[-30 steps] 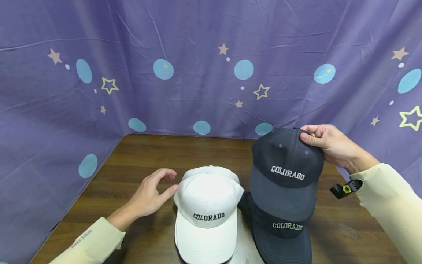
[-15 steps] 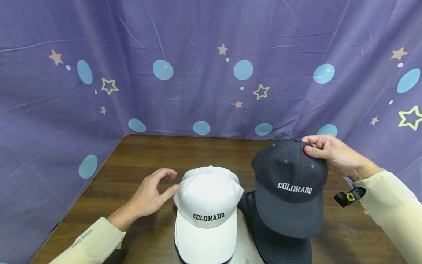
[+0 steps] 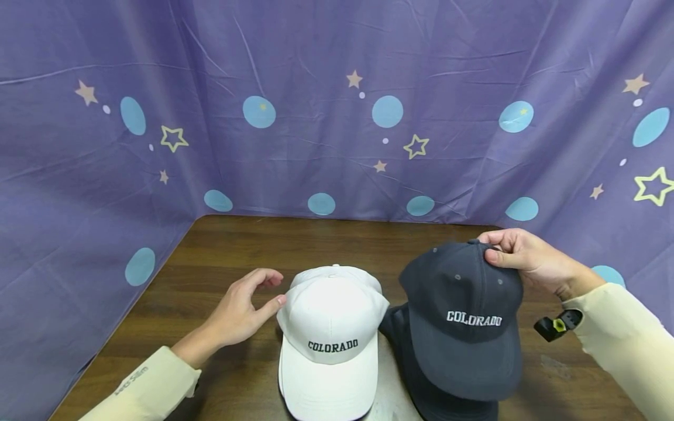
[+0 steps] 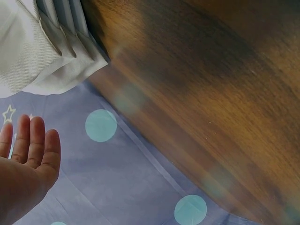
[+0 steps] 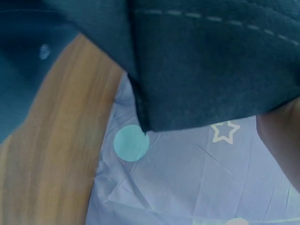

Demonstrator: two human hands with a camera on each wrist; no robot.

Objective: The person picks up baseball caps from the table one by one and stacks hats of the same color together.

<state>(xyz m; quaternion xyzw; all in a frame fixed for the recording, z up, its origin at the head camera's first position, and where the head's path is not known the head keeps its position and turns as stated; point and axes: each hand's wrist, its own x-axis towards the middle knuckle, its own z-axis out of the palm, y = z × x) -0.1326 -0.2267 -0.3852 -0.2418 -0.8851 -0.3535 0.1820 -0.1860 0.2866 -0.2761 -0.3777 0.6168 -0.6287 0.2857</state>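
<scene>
My right hand (image 3: 529, 257) pinches the crown of a dark navy cap (image 3: 468, 292) with white COLORADO lettering, thumb in front near the top button. That cap hangs tilted over another dark cap (image 3: 437, 403), whose brim shows beneath it. In the right wrist view, dark cap fabric (image 5: 215, 70) fills the upper part. To the left, white caps (image 3: 332, 316) with black lettering sit stacked. Beside them my left hand (image 3: 244, 310) has its fingers loosely extended, the thumb tip at the white crown's edge; whether it touches cannot be told.
A brown wooden table (image 3: 242, 245) carries the caps, with a pale grey patch (image 3: 387, 386) between the two stacks. Purple curtains (image 3: 316, 117) with stars and dots enclose the back and sides. A clear scrap (image 3: 555, 367) lies on the table at right.
My right hand has lowered the dark cap toward the dark cap below, now covering its lettering and crown front. The left hand and the white caps stay where they were.
</scene>
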